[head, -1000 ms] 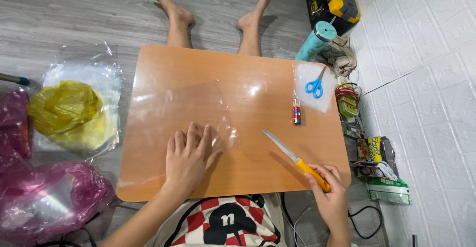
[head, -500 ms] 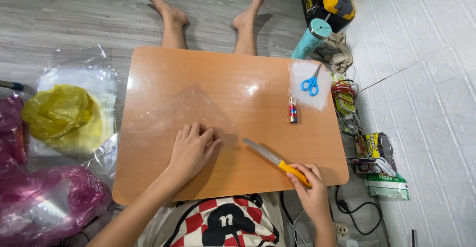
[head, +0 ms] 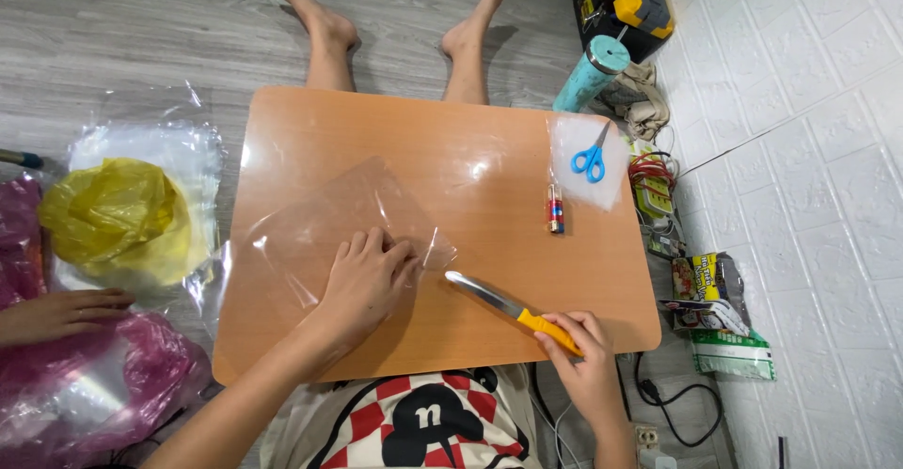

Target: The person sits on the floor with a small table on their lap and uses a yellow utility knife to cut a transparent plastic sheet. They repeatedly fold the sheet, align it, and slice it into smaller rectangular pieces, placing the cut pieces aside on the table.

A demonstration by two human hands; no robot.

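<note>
My left hand (head: 365,279) presses flat on a clear plastic sheet (head: 329,224) that lies tilted on the low wooden table (head: 423,130). My right hand (head: 578,351) grips the yellow handle of a knife (head: 508,309); its blade points up-left toward the sheet's right corner and stops just short of it. Blue scissors (head: 590,158) rest on a small clear bag at the table's far right, with a small lighter (head: 556,210) just below them.
A yellow bag (head: 113,215) on clear plastic and pink bags (head: 66,384) lie left of the table. Another person's hand (head: 56,311) rests there. My bare feet (head: 324,17) reach past the far edge. A teal bottle (head: 591,74), a yellow-black case and snack packets crowd the right wall.
My left hand slid the plastic sheet left and turned it. My right hand brought the knife leftward, its blade tip now close to the sheet. Another person's hand has appeared at the left edge.
</note>
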